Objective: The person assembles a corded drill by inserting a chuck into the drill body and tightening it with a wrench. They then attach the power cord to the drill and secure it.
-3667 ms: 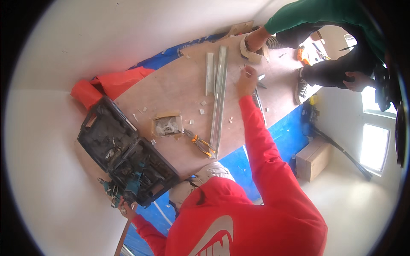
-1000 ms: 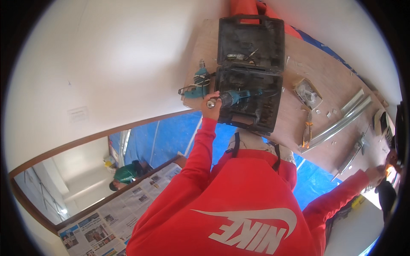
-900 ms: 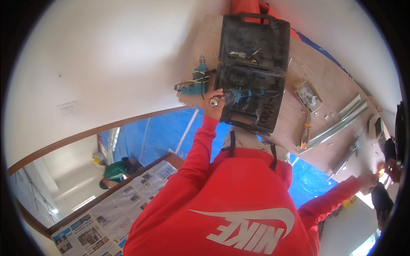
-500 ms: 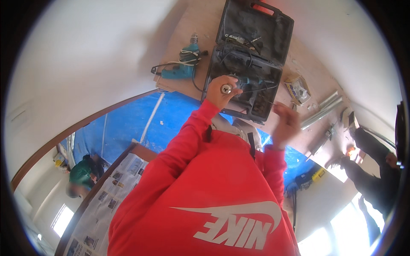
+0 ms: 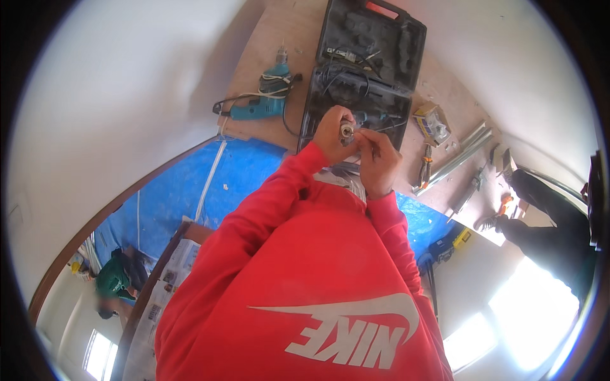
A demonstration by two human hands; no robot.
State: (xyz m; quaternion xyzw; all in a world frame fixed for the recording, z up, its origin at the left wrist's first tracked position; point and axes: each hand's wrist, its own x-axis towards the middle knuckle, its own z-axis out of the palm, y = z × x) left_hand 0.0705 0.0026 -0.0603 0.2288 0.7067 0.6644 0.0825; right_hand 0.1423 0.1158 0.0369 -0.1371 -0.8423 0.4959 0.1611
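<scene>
An open black case (image 5: 389,39) holds metal pieces (image 5: 344,55) in its lid; over it, a teal drill (image 5: 362,119) fills the curled left hand (image 5: 330,133); the right hand (image 5: 380,160) pinches at the chuck (image 5: 346,131), anything gripped unclear; a carton (image 5: 422,115) holds clear plastic (image 5: 437,129)

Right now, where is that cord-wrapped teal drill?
In the head view, the drill lies at the upper left on the brown board, just left of the open black case and, in the picture, above the blue sheet.
</scene>
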